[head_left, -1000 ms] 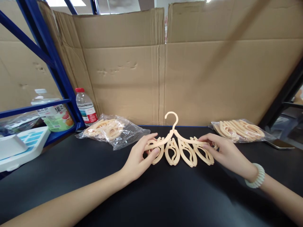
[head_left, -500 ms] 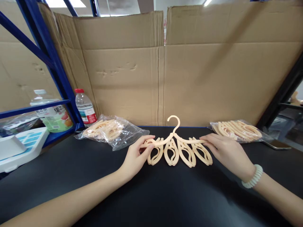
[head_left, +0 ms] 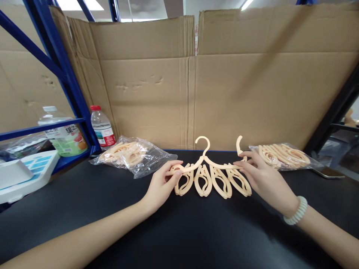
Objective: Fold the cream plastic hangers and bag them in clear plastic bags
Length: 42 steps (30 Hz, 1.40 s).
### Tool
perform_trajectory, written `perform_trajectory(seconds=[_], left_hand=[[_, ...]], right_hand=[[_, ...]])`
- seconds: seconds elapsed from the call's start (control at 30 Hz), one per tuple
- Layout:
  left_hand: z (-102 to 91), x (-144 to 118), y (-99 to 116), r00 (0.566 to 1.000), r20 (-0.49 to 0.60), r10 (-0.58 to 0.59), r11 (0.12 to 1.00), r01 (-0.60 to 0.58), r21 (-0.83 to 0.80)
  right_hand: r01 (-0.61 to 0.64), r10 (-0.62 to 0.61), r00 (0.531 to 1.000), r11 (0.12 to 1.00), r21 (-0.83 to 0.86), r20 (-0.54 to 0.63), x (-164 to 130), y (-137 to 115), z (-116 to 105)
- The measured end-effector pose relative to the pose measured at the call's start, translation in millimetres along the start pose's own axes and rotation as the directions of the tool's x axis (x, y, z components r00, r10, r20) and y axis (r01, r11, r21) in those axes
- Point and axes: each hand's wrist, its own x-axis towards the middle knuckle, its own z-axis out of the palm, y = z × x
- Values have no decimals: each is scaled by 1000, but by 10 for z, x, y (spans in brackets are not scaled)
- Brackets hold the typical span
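Note:
A cream folding clothes hanger point(head_left: 218, 165) is spread open above the black table, its hook pointing up. My left hand point(head_left: 164, 183) pinches the left arm of this hanger between thumb and fingers. At the other end, my right hand point(head_left: 260, 175) grips the right arm, and a curved cream piece point(head_left: 239, 145) stands up beside its fingers; where that piece joins is hidden. Several folded cream hangers point(head_left: 203, 181) lie in a row on the table just below the spread one.
A clear bag of cream hangers point(head_left: 131, 153) lies at the back left, another bag point(head_left: 286, 155) at the back right beside a phone-like flat object point(head_left: 328, 172). Bottles point(head_left: 102, 129) stand by the blue rack point(head_left: 67, 89). Cardboard point(head_left: 146, 93) walls the back.
A curved cream piece now sticks up by my right fingers, where none showed before. The fingers of my right hand have shifted and spread slightly. My left hand keeps its hold.

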Motion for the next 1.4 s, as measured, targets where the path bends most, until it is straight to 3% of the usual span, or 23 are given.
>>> perform_trajectory(seconds=[0.23,0.4,0.6,0.8,0.97,1.4], left_hand=[[8,-8,-8,1000,1,-1,1000,1,-10],[7,8,-8,1000,-4,-5,1000,5,-9],[4,10,-29,1000,4,-11,1000,11,-12],[10,11,-24,1000,2,-11,999,12,-52],[20,-4,36,996,-76,-40,995,33,-93],[116,-61,161,993,-76,-93,939,62,-340]], right_hand=[[-59,73,997,927,371,-26,40,-43,16],[-198,209,976,775,600,52,38,-47,34],[-269,291,951,623,734,102,40,-31,54],[-305,279,945,557,772,172,42,-34,59],[-360,285,927,486,797,245,48,-2,36],[-476,311,829,-44,878,465,40,-177,0]])
